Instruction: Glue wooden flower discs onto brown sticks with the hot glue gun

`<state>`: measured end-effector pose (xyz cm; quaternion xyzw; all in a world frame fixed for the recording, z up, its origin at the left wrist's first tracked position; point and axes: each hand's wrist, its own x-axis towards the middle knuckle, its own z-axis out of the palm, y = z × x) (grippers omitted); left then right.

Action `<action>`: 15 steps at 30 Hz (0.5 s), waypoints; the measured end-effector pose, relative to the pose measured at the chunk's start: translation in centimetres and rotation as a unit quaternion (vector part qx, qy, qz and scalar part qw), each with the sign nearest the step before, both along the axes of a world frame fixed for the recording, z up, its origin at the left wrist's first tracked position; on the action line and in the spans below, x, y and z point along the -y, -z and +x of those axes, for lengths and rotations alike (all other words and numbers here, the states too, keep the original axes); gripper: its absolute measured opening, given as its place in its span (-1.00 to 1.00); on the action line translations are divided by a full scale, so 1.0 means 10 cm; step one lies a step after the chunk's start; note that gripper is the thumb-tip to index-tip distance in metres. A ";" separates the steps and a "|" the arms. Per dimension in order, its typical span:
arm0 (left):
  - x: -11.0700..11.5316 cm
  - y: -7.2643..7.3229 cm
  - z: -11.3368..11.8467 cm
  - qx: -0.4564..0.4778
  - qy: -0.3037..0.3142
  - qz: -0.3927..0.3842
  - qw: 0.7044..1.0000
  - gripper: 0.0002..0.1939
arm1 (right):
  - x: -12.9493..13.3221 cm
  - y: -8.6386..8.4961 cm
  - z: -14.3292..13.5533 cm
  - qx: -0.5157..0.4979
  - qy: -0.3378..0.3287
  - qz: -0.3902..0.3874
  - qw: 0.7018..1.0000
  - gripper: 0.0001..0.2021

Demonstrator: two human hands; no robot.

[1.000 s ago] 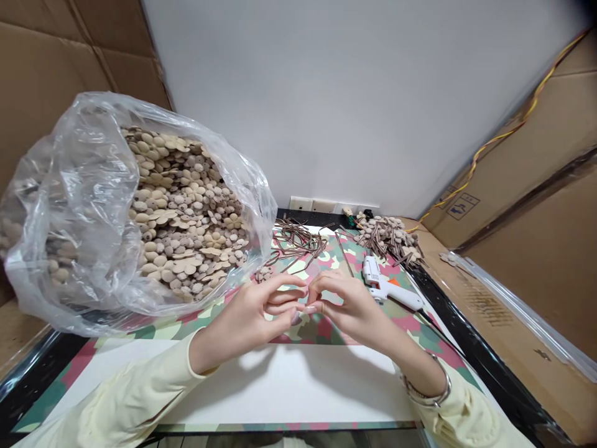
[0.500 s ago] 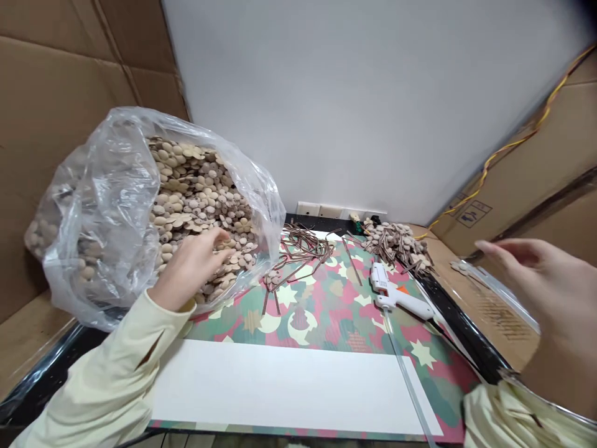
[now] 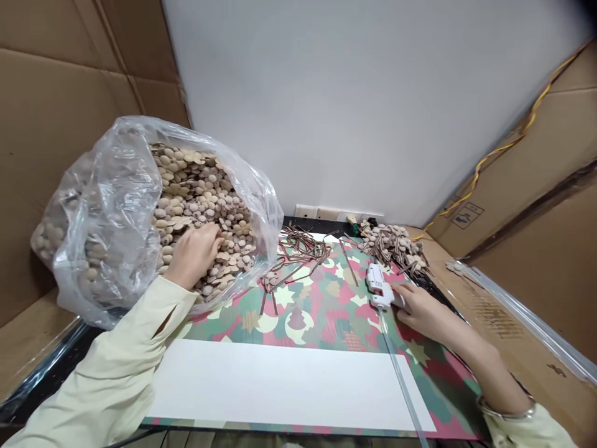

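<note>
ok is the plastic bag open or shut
Open. The plastic bag gapes, showing heaped flower-shaped pieces, with the left hand inside its mouth.

I work at a black-edged table point(image 3: 321, 226) covered mostly by a patterned sheet point(image 3: 321, 320). Reference item: the paper point(image 3: 280, 389), lying flat on the sheet along my side. Beyond its left end: an open bag point(image 3: 125, 186) of flowers point(image 3: 205, 193). Well beyond its middle: loose strips point(image 3: 292, 238). Just beyond its right end: the glue gun point(image 3: 381, 294). Well beyond that end: a flower-and-strip pile point(image 3: 392, 246).
</note>
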<state>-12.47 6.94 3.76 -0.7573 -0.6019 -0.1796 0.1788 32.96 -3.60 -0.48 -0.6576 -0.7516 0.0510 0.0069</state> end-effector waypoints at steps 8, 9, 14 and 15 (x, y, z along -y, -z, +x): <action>0.28 -0.19 0.34 0.465 0.120 -0.084 0.873 -0.68 | -0.08 0.05 -0.14 -0.049 0.043 0.185 0.981 -0.84; 0.33 -0.21 0.41 0.502 0.134 -0.110 0.848 -0.64 | -0.05 -0.04 -0.16 -0.078 0.044 0.202 0.975 -0.85; 0.53 -0.19 0.71 0.521 0.187 -0.223 0.802 -0.68 | 0.25 -0.52 -0.48 -0.309 0.104 0.098 0.940 -0.79; 0.56 -0.16 0.76 0.519 0.197 -0.241 0.796 -0.68 | 0.31 -0.57 -0.57 -0.363 0.075 0.058 0.927 -0.78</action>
